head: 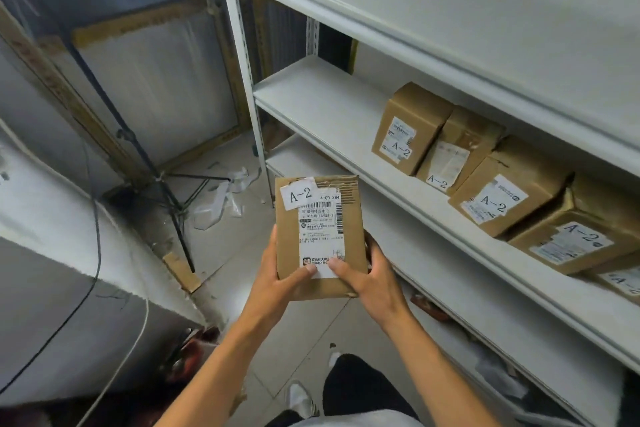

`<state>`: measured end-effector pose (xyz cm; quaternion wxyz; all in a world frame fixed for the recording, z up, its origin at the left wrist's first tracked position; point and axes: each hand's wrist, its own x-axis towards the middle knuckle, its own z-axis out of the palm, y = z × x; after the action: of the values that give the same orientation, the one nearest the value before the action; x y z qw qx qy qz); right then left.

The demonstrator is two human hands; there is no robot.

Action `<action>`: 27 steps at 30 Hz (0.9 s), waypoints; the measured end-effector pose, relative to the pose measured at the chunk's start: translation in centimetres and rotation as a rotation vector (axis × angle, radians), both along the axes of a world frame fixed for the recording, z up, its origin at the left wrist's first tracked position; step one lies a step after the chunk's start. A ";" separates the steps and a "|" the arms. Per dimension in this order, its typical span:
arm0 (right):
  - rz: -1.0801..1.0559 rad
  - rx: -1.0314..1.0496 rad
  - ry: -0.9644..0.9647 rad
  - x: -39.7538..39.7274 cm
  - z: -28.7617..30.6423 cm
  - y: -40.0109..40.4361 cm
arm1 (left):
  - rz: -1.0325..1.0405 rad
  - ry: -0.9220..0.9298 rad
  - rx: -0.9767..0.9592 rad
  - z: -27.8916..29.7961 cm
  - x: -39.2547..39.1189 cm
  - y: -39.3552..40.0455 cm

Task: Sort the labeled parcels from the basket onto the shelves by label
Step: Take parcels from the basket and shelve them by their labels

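Held brown cardboard parcel (318,236) with white "A-2" sticker (300,195) in both hands, in front of white metal shelving unit (346,107).

Gripped at lower end: left hand (277,282) curled round lower-left edge, thumb laid on the front face; right hand (372,279) curled round lower-right edge, thumb pressed on white shipping label (320,236), fingers wrapped behind the side. Kept upright, label facing camera, upper part clear above both hands, over the tiled floor (225,253) and apart from the shelves. Showed row of five brown cardboard boxes (502,191) marked "A-2" on the middle shelf, to the right of the parcel, side by side and touching. Left black tripod stand (173,191) on floor beside the unit.
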<state>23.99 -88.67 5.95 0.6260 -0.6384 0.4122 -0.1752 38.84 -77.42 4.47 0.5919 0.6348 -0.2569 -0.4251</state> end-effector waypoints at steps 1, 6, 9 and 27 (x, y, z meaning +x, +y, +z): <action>-0.010 -0.008 0.004 0.8 -0.3 -0.6 | -0.021 0.005 0.008 -0.4 0.8 -0.7; -0.048 -0.034 0.023 4.6 -1.8 -4.5 | -0.068 0.006 0.053 -1.8 5.3 -4.8; -0.074 -0.032 0.026 7.4 -2.7 -7.6 | -0.103 -0.045 0.074 -1.9 8.5 -8.6; -0.381 -0.117 0.126 20.6 -5.5 -26.6 | -0.267 -0.286 0.139 -3.2 24.2 -32.4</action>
<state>44.57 -115.30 0.48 0.5163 -0.5940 0.5530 -0.2735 63.06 -109.79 1.32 0.4425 0.6884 -0.3901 -0.4220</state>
